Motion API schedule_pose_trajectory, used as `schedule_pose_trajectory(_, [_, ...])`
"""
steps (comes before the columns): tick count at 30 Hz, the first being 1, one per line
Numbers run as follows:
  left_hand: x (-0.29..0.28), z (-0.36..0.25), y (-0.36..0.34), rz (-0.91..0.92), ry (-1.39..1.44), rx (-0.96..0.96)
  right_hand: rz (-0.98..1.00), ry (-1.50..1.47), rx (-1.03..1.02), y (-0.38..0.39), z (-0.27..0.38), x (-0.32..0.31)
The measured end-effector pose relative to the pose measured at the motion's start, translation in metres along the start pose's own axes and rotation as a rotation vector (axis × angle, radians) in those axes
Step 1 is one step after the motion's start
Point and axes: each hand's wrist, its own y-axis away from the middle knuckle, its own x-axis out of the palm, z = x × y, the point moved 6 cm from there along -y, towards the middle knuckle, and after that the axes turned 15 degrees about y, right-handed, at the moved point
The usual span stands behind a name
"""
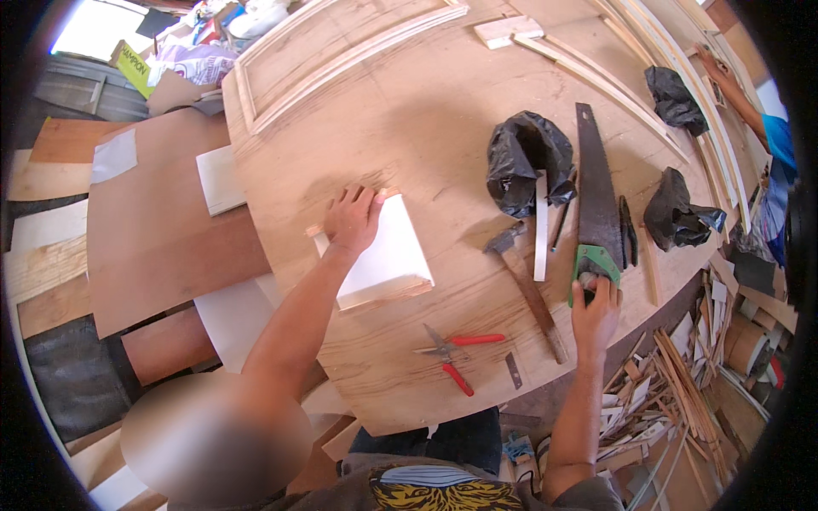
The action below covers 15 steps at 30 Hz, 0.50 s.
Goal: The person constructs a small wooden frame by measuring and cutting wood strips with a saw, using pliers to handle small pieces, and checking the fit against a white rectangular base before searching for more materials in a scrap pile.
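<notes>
1. Left hand [353, 220]: we see it partly open, palm down, fingers slightly bent, laid over the far wood-edged side of a white-faced wooden panel [388, 255].
2. Left forearm [294, 319]: runs up and rightward from the lower left, elbow out to the side, wrist above the panel.
3. Right hand [595, 305]: closed, fingers curled about the green grip of a handsaw [598, 192]. We note the knuckles upward, the wrist nearly in line with the forearm.
4. Right forearm [573, 426]: comes almost straight up from the lower edge, well apart from the left.
5. Panel location: flat on the plywood bench [426, 162], left of the middle, its near edge toward us. The saw lies right of it, blade pointing away from the body.
6. Between the hands we log a wooden-handled hammer [530, 294], a narrow white strip [540, 230] and a crumpled black plastic bag [509, 166]. Red-handled snips [460, 353] lie nearer the body, jaws parted.
</notes>
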Motion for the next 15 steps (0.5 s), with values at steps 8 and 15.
schedule_pose_trajectory(8, [-0.006,0.003,0.004,0.011,0.038,-0.019,-0.134,0.088,-0.218,0.019,0.027,-0.01])
schedule_pose_trajectory(15, [-0.001,0.0,0.002,0.044,0.016,-0.038,-0.317,-0.3,-0.279,0.035,0.092,-0.021])
